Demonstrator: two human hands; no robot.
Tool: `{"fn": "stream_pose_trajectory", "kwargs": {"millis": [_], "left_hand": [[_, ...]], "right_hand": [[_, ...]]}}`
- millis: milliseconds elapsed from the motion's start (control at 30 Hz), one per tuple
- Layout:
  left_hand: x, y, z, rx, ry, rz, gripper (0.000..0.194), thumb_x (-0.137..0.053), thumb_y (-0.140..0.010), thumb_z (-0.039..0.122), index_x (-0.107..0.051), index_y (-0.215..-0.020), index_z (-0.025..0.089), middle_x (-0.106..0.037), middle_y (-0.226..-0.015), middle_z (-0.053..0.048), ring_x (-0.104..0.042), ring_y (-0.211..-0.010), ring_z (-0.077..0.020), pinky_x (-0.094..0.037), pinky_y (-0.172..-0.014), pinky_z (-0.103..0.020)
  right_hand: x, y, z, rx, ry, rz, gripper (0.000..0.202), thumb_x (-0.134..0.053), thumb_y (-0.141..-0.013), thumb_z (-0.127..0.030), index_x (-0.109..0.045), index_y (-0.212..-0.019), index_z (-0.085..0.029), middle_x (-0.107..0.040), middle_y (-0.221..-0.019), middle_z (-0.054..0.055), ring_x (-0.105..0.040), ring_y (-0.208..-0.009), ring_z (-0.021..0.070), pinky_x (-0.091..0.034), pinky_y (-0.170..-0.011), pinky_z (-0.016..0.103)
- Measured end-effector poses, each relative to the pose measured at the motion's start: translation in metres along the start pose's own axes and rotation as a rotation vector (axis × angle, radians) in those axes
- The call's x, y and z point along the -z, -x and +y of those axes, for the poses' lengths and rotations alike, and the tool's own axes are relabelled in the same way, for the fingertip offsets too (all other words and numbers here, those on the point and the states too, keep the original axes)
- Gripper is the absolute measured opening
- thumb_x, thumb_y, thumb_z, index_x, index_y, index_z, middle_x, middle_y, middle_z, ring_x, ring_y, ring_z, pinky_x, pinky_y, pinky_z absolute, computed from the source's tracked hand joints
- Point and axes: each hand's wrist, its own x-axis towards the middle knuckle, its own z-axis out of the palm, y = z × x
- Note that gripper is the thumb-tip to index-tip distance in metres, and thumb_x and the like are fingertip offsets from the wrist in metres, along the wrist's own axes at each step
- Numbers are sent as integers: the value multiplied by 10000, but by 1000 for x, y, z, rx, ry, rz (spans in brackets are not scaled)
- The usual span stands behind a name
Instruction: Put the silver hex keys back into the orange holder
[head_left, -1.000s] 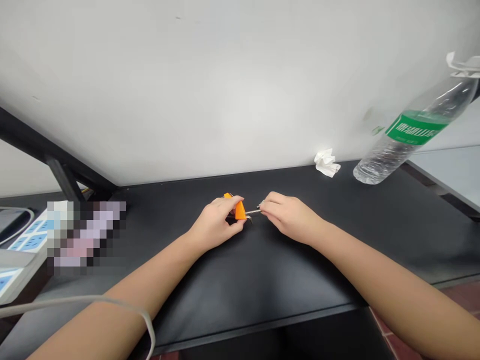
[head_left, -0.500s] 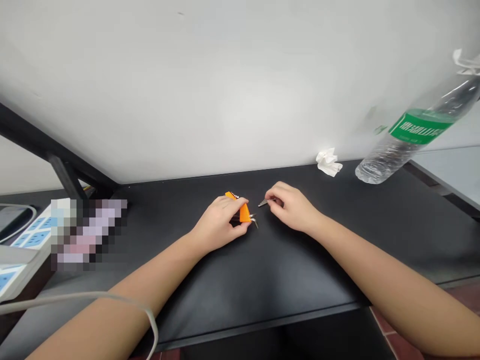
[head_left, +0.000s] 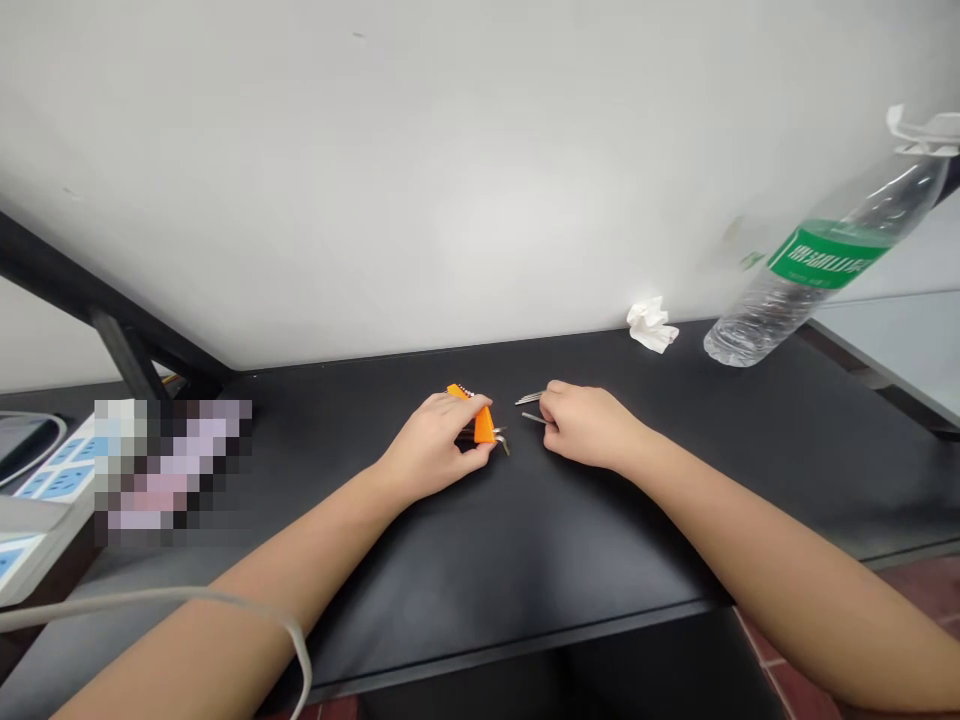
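My left hand (head_left: pixel 439 440) is closed round an orange hex key holder (head_left: pixel 484 424), thumb and fingers on its sides. Bent metal hex keys (head_left: pixel 503 441) stick out of the holder's near right end, and a row of small holes or tips shows along its top. To the right, my right hand (head_left: pixel 581 422) pinches one hex key (head_left: pixel 533 417), whose end points left toward the holder. Just behind its fingers, several more thin hex keys (head_left: pixel 529 398) lie close together; whether the fingers touch them I cannot tell. A gap separates the two hands.
On the black tabletop (head_left: pixel 480 580), a crumpled white tissue (head_left: pixel 652 325) and a large green-labelled bottle (head_left: pixel 806 265) are at the back right. A white power strip (head_left: pixel 64 480) and a blurred-out item (head_left: pixel 176 465) are at left. A white cable (head_left: pixel 187 594) crosses my left forearm.
My right hand has shifted slightly nearer and turned, and one hex key now stands apart from the bunch. My left hand keeps its hold on the holder. The view has shifted slightly.
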Motion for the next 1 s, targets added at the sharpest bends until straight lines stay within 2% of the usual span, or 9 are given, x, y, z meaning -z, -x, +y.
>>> {"fn": "stream_pose_trajectory", "kwargs": {"millis": [133, 267, 467, 667, 767, 833, 933, 1000], "left_hand": [[-1, 0, 1, 5, 21, -6, 412, -690, -847, 300, -614, -1244, 224, -766, -1022, -42, -721, -999, -253, -518, -1017, -469], [-1, 0, 1, 4, 16, -3, 416, -695, -838, 281, -616, -1242, 220, -769, -1034, -42, -717, -1022, -257, -518, -1019, -461], [-3, 1, -2, -14, 2, 6, 423, -698, -846, 306, -619, -1251, 216, -768, -1041, -46, -719, -1010, -258, -518, -1022, -456], [-2, 0, 0, -23, -4, 10, 410, -704, -845, 314, -626, -1236, 221, -765, -1002, -45, -722, -997, -263, -515, -1013, -459], [-3, 0, 3, -50, 1, 12, 406, -703, -839, 308, -623, -1227, 221, -755, -974, -42, -719, -963, -252, -502, -1016, -466], [-3, -1, 6, -81, 12, 15, 381, -688, -835, 285, -623, -1205, 223, -745, -958, -38, -707, -934, -234, -499, -1007, -454], [-1, -2, 11, -132, 32, 30, 289, -657, -838, 243, -635, -1126, 224, -727, -915, -27, -687, -888, -206, -500, -980, -421], [0, -2, 11, -145, 33, 46, 269, -656, -846, 247, -638, -1114, 228, -727, -914, -26, -686, -887, -204, -495, -990, -423]], "right_hand": [[0, 4, -6, 117, -235, 47, 130, -596, -853, -94, -557, -802, -207, -600, -807, 2, -523, -694, 142, -362, -611, 260], [-4, 4, -8, 238, -287, 144, 126, -541, -943, -108, -620, -895, -194, -601, -884, 29, -537, -741, 144, -415, -685, 265], [-3, 6, -9, 298, -210, 168, 207, -490, -997, -119, -683, -1005, -194, -621, -1005, 64, -556, -757, 146, -436, -691, 273], [1, 13, -14, 318, 28, 178, 269, -429, -974, -80, -673, -952, -192, -610, -1028, 72, -480, -716, 153, -356, -609, 287], [0, 15, -21, 346, 54, 148, 264, -418, -969, -70, -648, -916, -190, -588, -975, 69, -457, -713, 160, -330, -589, 289], [-2, 15, -27, 367, -59, 138, 233, -426, -982, -89, -634, -942, -186, -580, -992, 72, -466, -719, 157, -359, -599, 287], [-7, 12, -35, 382, -412, 142, 154, -493, -960, -105, -593, -1036, -195, -561, -1071, 65, -522, -773, 143, -452, -672, 273], [-10, 8, -34, 349, -593, 171, 189, -520, -917, -74, -563, -1045, -206, -548, -1039, 41, -541, -784, 136, -480, -700, 268]]}}
